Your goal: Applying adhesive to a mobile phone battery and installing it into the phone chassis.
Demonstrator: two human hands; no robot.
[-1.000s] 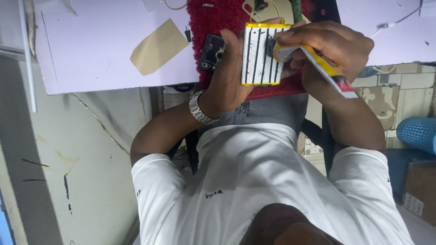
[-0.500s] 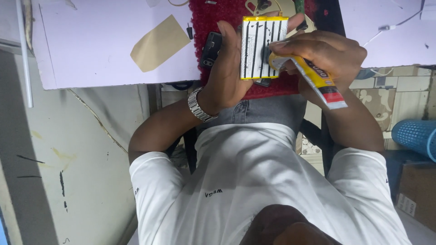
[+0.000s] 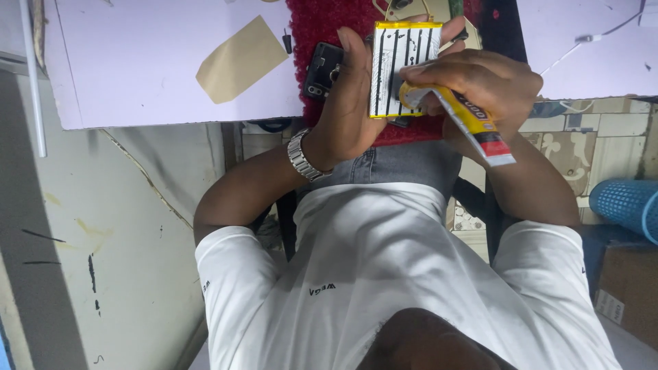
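The person sits at a pale table (image 3: 137, 68) with a red mat (image 3: 329, 27) on it, and everything happens just above the near edge of that mat. The left hand (image 3: 349, 103) is wrapped around a flat white rectangular cell with yellow edging, a battery (image 3: 403, 68), its fingers closed along the left edge and a fingertip or two showing past the top right corner. The right hand (image 3: 473, 85) is clenched around a squeezed yellow glue tube (image 3: 466, 120), nozzle pressed to the battery's face near its right edge, about midway down. The battery's face already carries several dark lengthwise stripes; whether these are glue beads or strips, I cannot tell. If they are laid adhesive, I'd judge the job well along, with only the right-hand part of the face left to cover, and the battery not yet set into anything. The battery stands with its long axis running away from the person, across the mat's near edge, face turned up toward the camera. The tube slants, nozzle pointing up and left at the battery, crimped tail trailing down and right off the mat. A dark phone body (image 3: 321, 68) lies on the mat just left of the battery, partly behind the left hand.
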